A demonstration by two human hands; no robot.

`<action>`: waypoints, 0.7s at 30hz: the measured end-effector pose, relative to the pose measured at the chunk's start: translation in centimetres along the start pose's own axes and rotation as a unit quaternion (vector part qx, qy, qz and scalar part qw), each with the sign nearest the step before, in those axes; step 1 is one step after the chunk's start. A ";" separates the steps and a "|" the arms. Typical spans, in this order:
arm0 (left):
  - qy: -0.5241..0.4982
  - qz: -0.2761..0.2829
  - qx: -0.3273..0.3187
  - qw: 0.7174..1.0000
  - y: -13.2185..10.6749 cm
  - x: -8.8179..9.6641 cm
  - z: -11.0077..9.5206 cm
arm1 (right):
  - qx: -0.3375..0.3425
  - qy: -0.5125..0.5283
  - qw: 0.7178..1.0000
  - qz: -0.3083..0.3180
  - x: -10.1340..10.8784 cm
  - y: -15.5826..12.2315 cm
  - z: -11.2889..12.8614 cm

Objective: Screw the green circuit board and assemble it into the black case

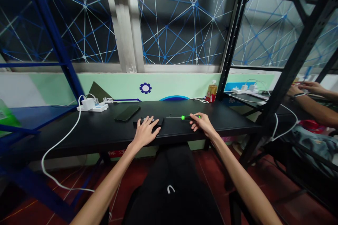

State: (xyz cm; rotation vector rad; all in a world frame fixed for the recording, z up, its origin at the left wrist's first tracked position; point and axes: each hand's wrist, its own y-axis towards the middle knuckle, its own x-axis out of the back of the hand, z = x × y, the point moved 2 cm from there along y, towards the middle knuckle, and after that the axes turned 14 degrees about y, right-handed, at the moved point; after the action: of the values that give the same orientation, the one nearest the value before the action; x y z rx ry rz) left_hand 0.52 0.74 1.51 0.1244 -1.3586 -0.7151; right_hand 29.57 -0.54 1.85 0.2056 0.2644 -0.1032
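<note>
My left hand lies flat with fingers spread on a black box-like object, whose kind I cannot make out under the fingers. A screwdriver with a green and black handle and a long thin shaft is in my right hand, fingers closed round the handle. Its shaft points left, with the tip at or very near the right side of the black object. Tiny dark specks, perhaps screws, lie on the desk just beyond the shaft. A dark smartphone rests on the desk behind my left hand.
A white power strip with a plugged-in charger and trailing cable is on the left. A drink bottle stands at the back right of the black desk. Black and blue frame posts rise on both sides. Another person's arms show at far right.
</note>
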 end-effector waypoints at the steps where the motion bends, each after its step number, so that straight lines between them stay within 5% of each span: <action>1: -0.003 0.002 -0.004 1.000 0.0 0.0 0.1 | 0.006 -0.028 0.999 -0.015 0.2 0.1 -0.2; 5: -0.002 0.006 -0.012 1.000 -0.1 0.1 0.2 | 0.039 -0.103 0.992 -0.055 0.5 0.6 -0.6; 11: 0.007 0.004 -0.016 1.000 -0.3 0.2 0.1 | 0.033 -0.031 0.998 0.046 0.2 0.4 0.1; 18: -0.008 -0.003 -0.010 1.000 -0.3 0.2 0.1 | 0.078 -0.107 0.991 -0.014 0.6 0.7 -0.8; 21: -0.011 -0.001 -0.010 1.000 -0.3 0.2 0.1 | 0.055 -0.099 0.993 0.030 0.9 0.9 -0.6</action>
State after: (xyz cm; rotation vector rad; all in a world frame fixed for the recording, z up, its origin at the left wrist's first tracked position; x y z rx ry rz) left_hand 0.36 0.44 1.59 0.1029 -1.3715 -0.7341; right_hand 30.43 0.37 1.23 0.3114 0.0558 -0.0785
